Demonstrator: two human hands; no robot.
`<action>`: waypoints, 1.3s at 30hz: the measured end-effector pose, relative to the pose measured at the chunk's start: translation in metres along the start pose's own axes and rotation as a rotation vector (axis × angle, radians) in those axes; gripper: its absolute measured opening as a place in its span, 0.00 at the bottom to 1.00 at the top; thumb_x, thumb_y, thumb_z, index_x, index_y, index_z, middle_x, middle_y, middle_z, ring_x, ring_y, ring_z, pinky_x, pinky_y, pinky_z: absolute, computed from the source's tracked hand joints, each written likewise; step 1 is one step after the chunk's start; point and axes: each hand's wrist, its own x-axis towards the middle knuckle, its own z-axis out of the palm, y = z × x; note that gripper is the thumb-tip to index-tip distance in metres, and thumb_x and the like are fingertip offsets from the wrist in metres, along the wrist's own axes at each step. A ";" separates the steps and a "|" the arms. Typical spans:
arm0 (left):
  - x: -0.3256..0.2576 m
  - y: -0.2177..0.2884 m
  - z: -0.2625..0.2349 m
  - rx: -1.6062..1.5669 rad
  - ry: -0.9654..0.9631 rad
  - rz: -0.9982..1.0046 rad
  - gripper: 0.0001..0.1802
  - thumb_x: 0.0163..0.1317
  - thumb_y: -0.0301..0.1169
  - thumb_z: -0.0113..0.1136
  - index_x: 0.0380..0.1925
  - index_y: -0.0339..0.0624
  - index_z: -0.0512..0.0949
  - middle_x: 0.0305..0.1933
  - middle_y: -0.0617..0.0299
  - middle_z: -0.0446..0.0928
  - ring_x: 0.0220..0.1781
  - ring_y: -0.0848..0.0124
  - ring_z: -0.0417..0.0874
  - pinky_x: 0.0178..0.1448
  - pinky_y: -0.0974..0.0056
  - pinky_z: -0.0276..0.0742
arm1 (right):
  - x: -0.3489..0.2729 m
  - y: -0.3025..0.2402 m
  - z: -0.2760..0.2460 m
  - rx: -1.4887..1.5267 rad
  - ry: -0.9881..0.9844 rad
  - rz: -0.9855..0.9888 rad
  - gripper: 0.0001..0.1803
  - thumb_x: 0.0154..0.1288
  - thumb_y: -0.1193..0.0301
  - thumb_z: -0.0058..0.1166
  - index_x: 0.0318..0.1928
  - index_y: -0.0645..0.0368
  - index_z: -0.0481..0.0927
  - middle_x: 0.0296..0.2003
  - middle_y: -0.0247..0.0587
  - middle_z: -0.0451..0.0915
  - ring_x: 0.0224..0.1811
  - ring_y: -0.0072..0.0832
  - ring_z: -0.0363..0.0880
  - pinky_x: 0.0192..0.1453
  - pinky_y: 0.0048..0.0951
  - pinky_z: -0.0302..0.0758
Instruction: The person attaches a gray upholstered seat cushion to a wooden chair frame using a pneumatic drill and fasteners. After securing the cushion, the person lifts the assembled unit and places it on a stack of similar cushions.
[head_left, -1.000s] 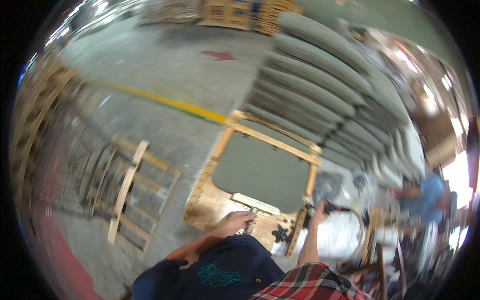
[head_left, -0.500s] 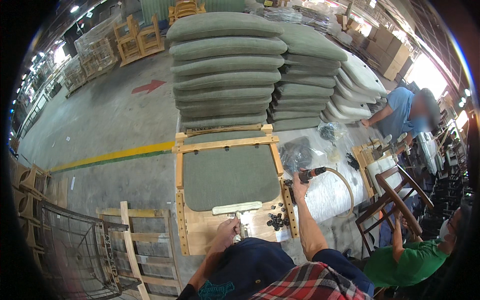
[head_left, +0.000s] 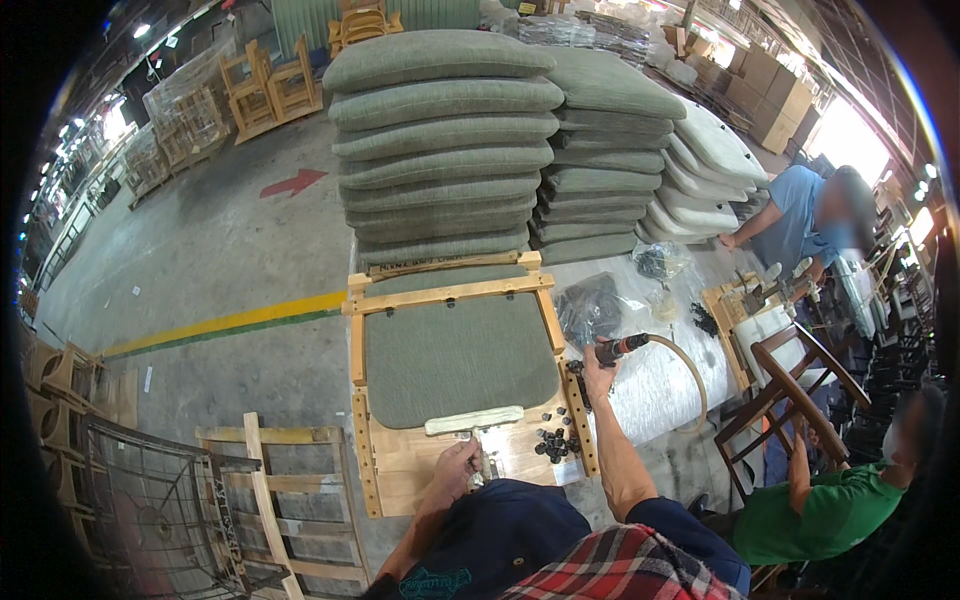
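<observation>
A grey-green upholstered cushion [head_left: 460, 355] lies flat inside a wooden jig [head_left: 558, 345] on the bench before me. A pale padded bar [head_left: 474, 420] presses along its near edge, joined to a metal clamp [head_left: 487, 462]. My left hand [head_left: 458, 465] is closed around the clamp's near end, close to my body. At the jig's right side, my right hand [head_left: 599, 374] is closed on a black and reddish air driver [head_left: 622, 348] with a tan hose [head_left: 690, 375]. The driver's working end is hard to make out. Small black pieces [head_left: 553, 446] lie scattered on the board right of the clamp.
Tall stacks of grey-green cushions [head_left: 445, 140] stand behind the jig, with white ones [head_left: 705, 165] to the right. Plastic bags [head_left: 590, 305] lie right of the jig. A person in blue [head_left: 790, 215] and one in green holding a dark chair frame [head_left: 790, 390] are at right.
The whole view has shifted slightly. Both my hands keep their places on the clamp and the driver. The person in green has moved the chair frame a little.
</observation>
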 end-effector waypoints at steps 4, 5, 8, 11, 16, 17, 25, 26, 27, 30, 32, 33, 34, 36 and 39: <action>0.001 -0.001 -0.002 0.019 0.017 -0.005 0.13 0.74 0.39 0.54 0.35 0.41 0.76 0.29 0.68 0.74 0.29 0.76 0.73 0.37 0.70 0.72 | 0.003 0.003 0.001 -0.071 0.034 -0.093 0.19 0.62 0.76 0.61 0.52 0.64 0.73 0.28 0.26 0.72 0.25 0.13 0.68 0.30 0.18 0.67; 0.001 -0.002 -0.002 0.025 0.020 -0.007 0.14 0.74 0.39 0.54 0.36 0.40 0.76 0.29 0.68 0.74 0.29 0.76 0.73 0.37 0.70 0.72 | 0.004 0.003 0.000 -0.067 0.026 -0.098 0.19 0.62 0.76 0.61 0.52 0.65 0.73 0.28 0.26 0.72 0.26 0.13 0.68 0.31 0.19 0.67; -0.004 0.001 0.003 0.004 0.031 0.005 0.13 0.72 0.38 0.56 0.37 0.38 0.76 0.28 0.68 0.73 0.28 0.77 0.72 0.36 0.71 0.71 | 0.000 0.002 0.005 -0.059 0.028 -0.109 0.19 0.62 0.76 0.60 0.52 0.65 0.73 0.28 0.26 0.72 0.25 0.13 0.69 0.30 0.19 0.66; -0.002 -0.003 0.001 -0.004 0.022 0.015 0.13 0.73 0.38 0.56 0.38 0.38 0.77 0.28 0.68 0.74 0.29 0.77 0.73 0.37 0.71 0.71 | 0.002 0.003 0.001 -0.045 0.029 -0.095 0.18 0.62 0.76 0.60 0.52 0.65 0.73 0.26 0.25 0.72 0.25 0.13 0.69 0.30 0.19 0.66; 0.001 -0.005 -0.003 -0.009 0.000 0.026 0.13 0.74 0.37 0.54 0.39 0.36 0.77 0.29 0.67 0.74 0.29 0.76 0.74 0.38 0.71 0.73 | 0.003 0.002 0.003 -0.033 0.013 -0.062 0.19 0.62 0.75 0.60 0.53 0.65 0.73 0.25 0.25 0.71 0.24 0.13 0.68 0.29 0.18 0.66; 0.001 -0.005 -0.004 -0.015 0.003 0.021 0.13 0.74 0.37 0.54 0.39 0.36 0.77 0.29 0.66 0.75 0.29 0.76 0.74 0.38 0.70 0.73 | 0.002 0.001 0.004 -0.040 0.007 -0.063 0.19 0.62 0.75 0.61 0.53 0.65 0.73 0.25 0.25 0.71 0.24 0.13 0.68 0.29 0.18 0.66; 0.000 -0.005 0.000 -0.042 0.004 0.019 0.11 0.70 0.33 0.59 0.41 0.33 0.78 0.31 0.65 0.75 0.31 0.77 0.74 0.39 0.72 0.73 | 0.004 0.006 -0.002 -0.058 0.023 -0.013 0.18 0.60 0.73 0.62 0.50 0.63 0.76 0.32 0.28 0.75 0.32 0.16 0.72 0.39 0.22 0.71; 0.000 -0.005 0.000 -0.043 0.002 0.022 0.11 0.70 0.33 0.59 0.41 0.33 0.78 0.32 0.65 0.75 0.32 0.77 0.74 0.39 0.72 0.73 | 0.004 0.007 -0.001 -0.056 0.024 -0.011 0.18 0.60 0.73 0.62 0.50 0.63 0.76 0.32 0.28 0.75 0.32 0.16 0.72 0.39 0.22 0.71; -0.001 -0.004 0.000 -0.045 0.002 0.025 0.11 0.70 0.32 0.60 0.41 0.33 0.78 0.32 0.65 0.75 0.32 0.77 0.74 0.39 0.72 0.73 | 0.004 0.007 0.000 -0.053 0.022 -0.007 0.18 0.60 0.73 0.62 0.50 0.63 0.76 0.32 0.28 0.75 0.32 0.16 0.72 0.39 0.22 0.71; -0.003 -0.003 0.002 -0.035 0.018 0.023 0.12 0.70 0.32 0.60 0.43 0.33 0.78 0.32 0.65 0.75 0.32 0.76 0.74 0.40 0.72 0.74 | 0.005 0.011 -0.001 -0.073 0.023 -0.030 0.18 0.60 0.73 0.61 0.50 0.63 0.76 0.32 0.28 0.75 0.32 0.16 0.71 0.39 0.22 0.71; -0.002 -0.003 0.005 -0.032 -0.001 0.023 0.12 0.70 0.32 0.60 0.44 0.33 0.78 0.33 0.65 0.76 0.33 0.76 0.75 0.41 0.72 0.74 | 0.012 0.019 -0.007 -0.088 0.038 -0.100 0.19 0.61 0.74 0.62 0.52 0.64 0.74 0.28 0.25 0.73 0.27 0.14 0.69 0.33 0.19 0.68; -0.002 -0.004 0.005 -0.031 -0.003 0.026 0.12 0.69 0.32 0.60 0.44 0.33 0.78 0.33 0.65 0.76 0.33 0.76 0.75 0.41 0.71 0.74 | 0.012 0.021 -0.005 -0.092 0.039 -0.130 0.20 0.61 0.75 0.62 0.53 0.64 0.73 0.26 0.24 0.72 0.24 0.12 0.69 0.30 0.18 0.67; -0.002 -0.003 0.004 -0.030 -0.002 0.025 0.12 0.70 0.32 0.60 0.45 0.33 0.78 0.33 0.65 0.76 0.33 0.76 0.75 0.41 0.71 0.74 | 0.012 0.021 -0.005 -0.092 0.035 -0.125 0.20 0.61 0.75 0.62 0.52 0.64 0.73 0.26 0.24 0.72 0.24 0.12 0.69 0.30 0.18 0.67; -0.003 -0.003 0.003 -0.029 0.002 0.021 0.12 0.70 0.32 0.60 0.45 0.33 0.78 0.34 0.64 0.77 0.34 0.76 0.75 0.41 0.71 0.74 | 0.010 0.019 -0.004 -0.092 0.025 -0.113 0.20 0.61 0.75 0.62 0.52 0.64 0.73 0.26 0.24 0.72 0.24 0.12 0.69 0.30 0.18 0.67; -0.005 -0.001 0.003 -0.024 0.022 0.020 0.12 0.70 0.32 0.60 0.45 0.33 0.78 0.34 0.64 0.77 0.34 0.76 0.76 0.41 0.71 0.75 | 0.005 0.013 0.001 -0.038 0.018 -0.085 0.19 0.61 0.75 0.62 0.52 0.64 0.73 0.26 0.24 0.72 0.24 0.13 0.69 0.29 0.18 0.66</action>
